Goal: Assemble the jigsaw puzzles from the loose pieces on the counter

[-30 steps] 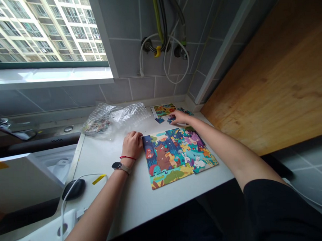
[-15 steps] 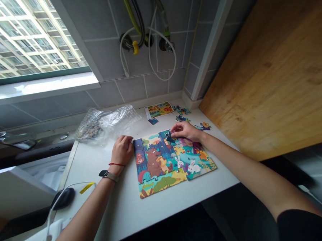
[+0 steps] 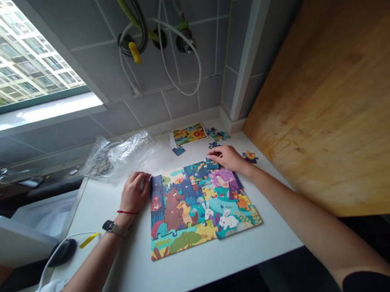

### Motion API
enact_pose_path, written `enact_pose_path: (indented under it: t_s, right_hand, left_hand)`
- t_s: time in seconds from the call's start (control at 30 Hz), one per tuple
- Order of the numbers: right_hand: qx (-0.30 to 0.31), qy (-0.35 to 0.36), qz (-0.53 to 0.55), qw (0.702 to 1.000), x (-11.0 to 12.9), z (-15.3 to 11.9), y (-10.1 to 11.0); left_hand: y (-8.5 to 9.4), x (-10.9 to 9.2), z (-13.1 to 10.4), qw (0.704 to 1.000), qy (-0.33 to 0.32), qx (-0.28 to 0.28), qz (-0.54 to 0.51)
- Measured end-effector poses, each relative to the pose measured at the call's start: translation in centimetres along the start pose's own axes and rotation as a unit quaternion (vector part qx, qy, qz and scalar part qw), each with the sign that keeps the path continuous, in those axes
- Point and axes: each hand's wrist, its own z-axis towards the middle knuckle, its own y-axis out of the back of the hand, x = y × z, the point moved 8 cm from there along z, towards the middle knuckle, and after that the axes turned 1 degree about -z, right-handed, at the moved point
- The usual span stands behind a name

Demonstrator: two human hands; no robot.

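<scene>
A colourful animal jigsaw puzzle [image 3: 185,207], largely joined, lies on the white counter. My right hand [image 3: 226,158] is at its upper right edge, thumb and fingers pinched on a dark blue and teal puzzle piece [image 3: 212,164]. That piece lies almost flat over the puzzle's top edge; whether it is seated I cannot tell. Resting at the upper left corner is my left hand [image 3: 135,192], with curled fingers beside the puzzle's edge. The underside of that hand is hidden. A purple piece [image 3: 235,189] sits slightly askew near the right side.
Behind the puzzle lie a picture card [image 3: 189,134], a loose blue piece [image 3: 178,150] and several loose pieces [image 3: 218,134]. An orange and dark piece [image 3: 249,156] is beyond my right wrist. A clear plastic bag [image 3: 117,156] stands at left. A wooden panel [image 3: 327,113] borders the right.
The view has shifted, so the puzzle appears larger and further left. The piece in my right hand has gone from tilted to nearly flat at the top edge. My left hand stays by the corner.
</scene>
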Motion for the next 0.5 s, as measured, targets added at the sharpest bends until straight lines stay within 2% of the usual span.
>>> enact_pose_path:
  t_s: [0.07,0.17,0.27,0.37,0.5]
  right_hand:
    - [-0.016,0.046,-0.048,0.998,0.8,-0.3,-0.5]
    - [-0.004,0.120,-0.098,0.988,1.8,-1.2,-1.2]
    - [-0.001,0.142,-0.118,0.983,1.8,-1.8,-0.9]
    - [-0.012,0.142,-0.136,0.980,1.4,-1.9,-0.2]
    - [-0.008,0.143,-0.142,0.980,1.1,-1.7,-0.1]
  left_hand:
    - [0.1,-0.1,-0.1,1.000,-0.005,-0.003,-0.002]
    - [0.6,-0.1,-0.4,0.999,-0.013,-0.024,-0.018]
    - [1.8,-1.2,-0.6,0.997,-0.028,-0.063,-0.024]
    - [1.9,-4.4,0.2,0.997,-0.064,-0.045,-0.029]
    - [-1.2,-10.9,2.3,0.986,-0.128,0.074,-0.070]
